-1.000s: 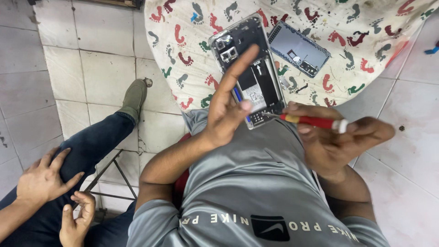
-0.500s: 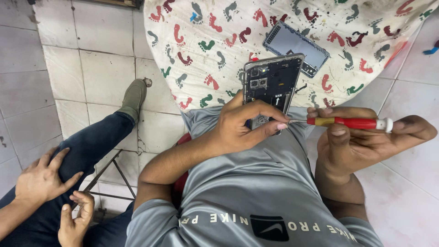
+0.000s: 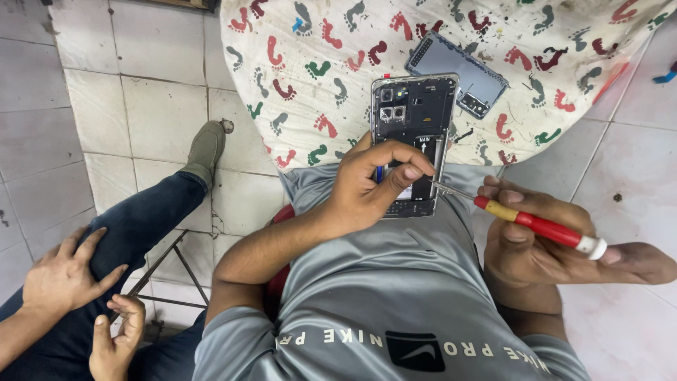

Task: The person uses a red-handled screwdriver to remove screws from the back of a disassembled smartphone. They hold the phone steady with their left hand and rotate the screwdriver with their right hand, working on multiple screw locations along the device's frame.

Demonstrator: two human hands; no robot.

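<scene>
My left hand (image 3: 370, 187) grips an opened smartphone (image 3: 412, 116) with its back cover off, held upright over my grey shirt, fingers curled across its lower half. My right hand (image 3: 543, 240) holds a red-handled screwdriver (image 3: 539, 226). Its thin metal tip touches the phone's lower right area, near my left fingertips. The phone's removed back panel (image 3: 458, 74) lies on the white cloth with coloured footprint patterns (image 3: 317, 63), just beyond the phone.
Another person sits at the left, with a jeans-clad leg (image 3: 141, 219), a grey shoe (image 3: 204, 148) and two hands (image 3: 70, 282) resting on the knee. A metal stool frame (image 3: 173, 264) stands below. Tiled floor (image 3: 92, 99) surrounds us. A blue object (image 3: 664, 75) lies at the far right.
The phone has swung from lying tilted to upright in my left hand, whose fingers curled across it. My right hand brought the screwdriver tip to the phone's lower right.
</scene>
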